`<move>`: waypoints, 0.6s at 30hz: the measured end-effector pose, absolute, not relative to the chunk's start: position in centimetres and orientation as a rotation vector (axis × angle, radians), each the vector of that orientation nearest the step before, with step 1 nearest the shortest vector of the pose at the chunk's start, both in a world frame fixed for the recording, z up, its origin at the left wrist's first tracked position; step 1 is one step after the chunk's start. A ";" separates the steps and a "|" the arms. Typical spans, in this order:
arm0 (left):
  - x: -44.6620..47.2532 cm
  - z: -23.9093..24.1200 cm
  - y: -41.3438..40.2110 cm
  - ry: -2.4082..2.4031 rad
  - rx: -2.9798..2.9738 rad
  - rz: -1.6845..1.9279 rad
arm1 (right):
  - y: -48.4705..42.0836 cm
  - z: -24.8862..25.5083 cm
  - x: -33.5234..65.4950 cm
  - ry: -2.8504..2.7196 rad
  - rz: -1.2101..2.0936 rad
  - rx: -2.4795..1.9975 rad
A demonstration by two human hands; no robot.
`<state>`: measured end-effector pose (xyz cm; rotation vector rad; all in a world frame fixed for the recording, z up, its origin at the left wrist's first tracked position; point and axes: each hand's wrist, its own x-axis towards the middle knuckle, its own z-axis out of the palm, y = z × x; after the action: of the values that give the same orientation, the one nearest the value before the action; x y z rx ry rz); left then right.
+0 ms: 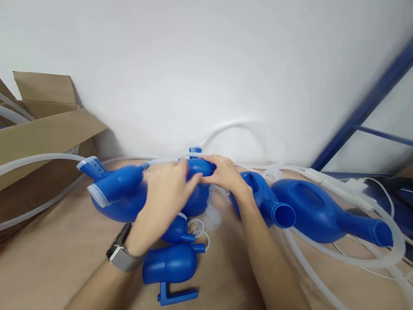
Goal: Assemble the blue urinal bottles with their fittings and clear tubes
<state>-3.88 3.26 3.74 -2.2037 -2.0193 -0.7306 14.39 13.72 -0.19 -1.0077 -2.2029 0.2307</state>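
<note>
At the back middle of the brown tabletop, both hands are at a blue plastic urinal bottle [198, 167]. My left hand [167, 182] reaches over its left side with the thumb on it; its fingertips are hidden. My right hand [226, 171] grips the right end, fingers on top and thumb in front. Left of my left hand lies another blue urinal bottle [118, 185] with a white-rimmed mouth and a clear hose [35, 158]. In front are a loose blue bottle-neck piece [170, 264], a smaller blue piece [175, 229] and a blue L-shaped handle [178, 296].
Two more blue bottles, one upright [257, 189] and one lying [309, 208], are on the right. Clear tubing [353, 260] loops around them. An open cardboard box [36, 139] stands at left. A white wall [196, 66] is behind, a blue metal frame [375, 96] at right.
</note>
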 end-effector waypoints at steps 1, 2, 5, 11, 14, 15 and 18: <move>-4.6 3.8 3.8 -2.055 -2.159 -0.776 | 13.6 -0.2 14.4 -2.200 0.229 -1.005; -5.4 3.8 4.4 -2.065 -2.167 -0.822 | 13.6 -0.2 14.3 -2.197 0.226 -1.005; -7.3 3.0 6.2 -2.058 -2.199 -1.081 | 13.4 -0.2 14.3 -2.183 0.218 -1.013; -9.5 1.1 8.9 -2.017 -2.557 -1.743 | 13.6 -0.2 14.5 -2.193 0.218 -0.991; -10.0 1.0 9.6 -1.984 -2.783 -1.826 | 13.7 -0.2 14.4 -2.223 0.207 -0.956; -10.2 1.1 9.7 -1.987 -2.828 -1.828 | 13.7 -0.1 14.5 -2.230 0.206 -0.945; -11.0 1.5 9.7 -2.023 -2.943 -1.845 | 13.9 -0.2 14.9 -2.238 0.237 -0.920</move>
<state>-10.99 9.73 1.53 -2.9429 -2.0233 -1.8447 14.88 13.91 -0.23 -0.9200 -2.2375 0.2375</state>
